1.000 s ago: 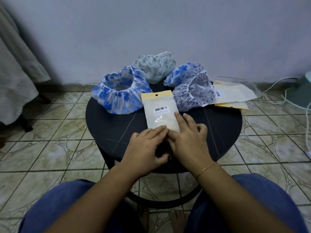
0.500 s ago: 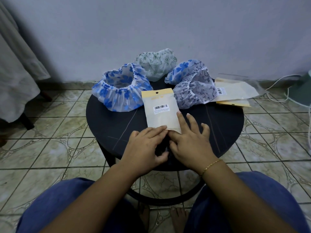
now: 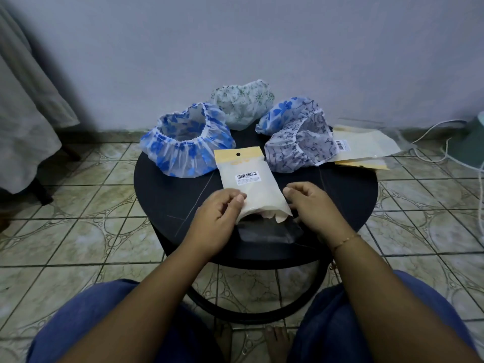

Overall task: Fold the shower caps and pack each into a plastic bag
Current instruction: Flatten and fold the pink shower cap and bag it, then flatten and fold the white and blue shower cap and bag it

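Note:
A plastic bag with a yellow header and a barcode label lies on the round black table, its open mouth lifted toward me with a folded cap showing inside. My left hand pinches the bag's left edge near the mouth. My right hand grips its right edge. A clear flap lies flat below the mouth. Unfolded shower caps sit behind: blue-flowered, green-patterned, and a blue and grey pair.
More flat bags are stacked at the table's right edge. White cables and a teal object lie on the tiled floor at right. Grey cloth hangs at left. My knees are under the table's near edge.
Both hands moved apart from the bag's bottom middle to its two side edges. The bag's mouth now stands lifted and open, and the view has dropped slightly.

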The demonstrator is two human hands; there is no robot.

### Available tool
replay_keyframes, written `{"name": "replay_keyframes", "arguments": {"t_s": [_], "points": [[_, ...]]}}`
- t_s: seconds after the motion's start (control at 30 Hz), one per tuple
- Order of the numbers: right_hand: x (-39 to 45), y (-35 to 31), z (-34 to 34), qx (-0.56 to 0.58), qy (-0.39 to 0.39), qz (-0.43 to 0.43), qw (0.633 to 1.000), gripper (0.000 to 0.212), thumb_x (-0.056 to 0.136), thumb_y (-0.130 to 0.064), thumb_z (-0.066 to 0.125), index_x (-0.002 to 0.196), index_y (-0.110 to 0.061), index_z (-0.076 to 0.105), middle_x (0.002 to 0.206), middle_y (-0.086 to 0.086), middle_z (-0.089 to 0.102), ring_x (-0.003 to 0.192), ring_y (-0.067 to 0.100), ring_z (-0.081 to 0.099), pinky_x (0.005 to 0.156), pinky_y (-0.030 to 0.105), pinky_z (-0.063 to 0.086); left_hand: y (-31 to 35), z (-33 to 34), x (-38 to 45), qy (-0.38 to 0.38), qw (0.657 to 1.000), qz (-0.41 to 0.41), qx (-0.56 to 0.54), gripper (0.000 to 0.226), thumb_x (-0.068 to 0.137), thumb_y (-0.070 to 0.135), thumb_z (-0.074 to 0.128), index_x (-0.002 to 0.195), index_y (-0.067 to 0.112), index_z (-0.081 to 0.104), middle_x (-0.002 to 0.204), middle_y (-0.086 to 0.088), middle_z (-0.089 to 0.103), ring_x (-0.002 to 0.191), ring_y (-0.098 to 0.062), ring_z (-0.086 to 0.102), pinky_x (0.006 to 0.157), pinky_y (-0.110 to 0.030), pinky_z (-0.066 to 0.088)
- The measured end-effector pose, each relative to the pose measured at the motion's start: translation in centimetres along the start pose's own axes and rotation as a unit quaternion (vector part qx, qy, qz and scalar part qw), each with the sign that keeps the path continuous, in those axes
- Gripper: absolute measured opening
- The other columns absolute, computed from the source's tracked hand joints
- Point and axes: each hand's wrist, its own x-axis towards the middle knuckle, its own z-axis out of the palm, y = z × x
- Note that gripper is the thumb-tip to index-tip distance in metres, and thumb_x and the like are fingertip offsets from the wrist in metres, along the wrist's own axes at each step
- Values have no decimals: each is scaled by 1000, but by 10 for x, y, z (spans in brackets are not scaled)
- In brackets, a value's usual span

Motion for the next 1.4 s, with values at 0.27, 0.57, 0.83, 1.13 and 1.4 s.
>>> {"name": "replay_keyframes", "arguments": {"t_s": [0.27, 0.57, 0.83, 1.13, 1.4], "points": [[0, -7, 9, 141, -101, 68, 982, 55, 79, 1, 69, 129, -2, 45, 97, 15, 66, 62, 19, 59, 48, 28, 44, -2, -8, 11, 13, 964, -204, -169, 44, 80, 6, 71, 121, 19, 58, 113, -3, 63, 99, -13, 62, 85, -29, 52], [0, -1, 0, 230, -111, 9, 967, 64, 76, 19, 61, 131, -11, 45, 97, 11, 67, 77, 21, 65, 60, 30, 56, 10, 2, 21, 61, 926, -202, -314, 34, 78, -10, 65, 96, 19, 62, 106, -6, 64, 89, -16, 62, 76, -26, 51], [5, 1, -51, 301, 7, -80, 950, 54, 77, 16, 60, 119, -17, 52, 94, 8, 68, 89, 21, 64, 86, 39, 52, 52, 45, 39, -7, 946, -66, -319, 28, 88, 3, 62, 98, 30, 63, 105, 5, 67, 97, -10, 63, 88, -27, 50], [31, 25, -125, 349, 184, -66, 917, 46, 86, 11, 55, 129, -5, 51, 124, 9, 59, 94, 16, 61, 65, 23, 58, 63, 97, 79, 17, 977, 171, 124, 25, 92, 24, 57, 115, 26, 66, 132, 11, 54, 121, -11, 47, 98, -27, 33], [68, 49, -151, 280, 228, -19, 932, 49, 87, 9, 55, 135, 1, 45, 125, 10, 55, 78, 17, 60, 48, 14, 50, 56, 124, 119, -11, 877, 278, 392, 40, 79, 17, 55, 117, 25, 63, 131, 4, 59, 131, -25, 45, 97, -36, 22]]}}
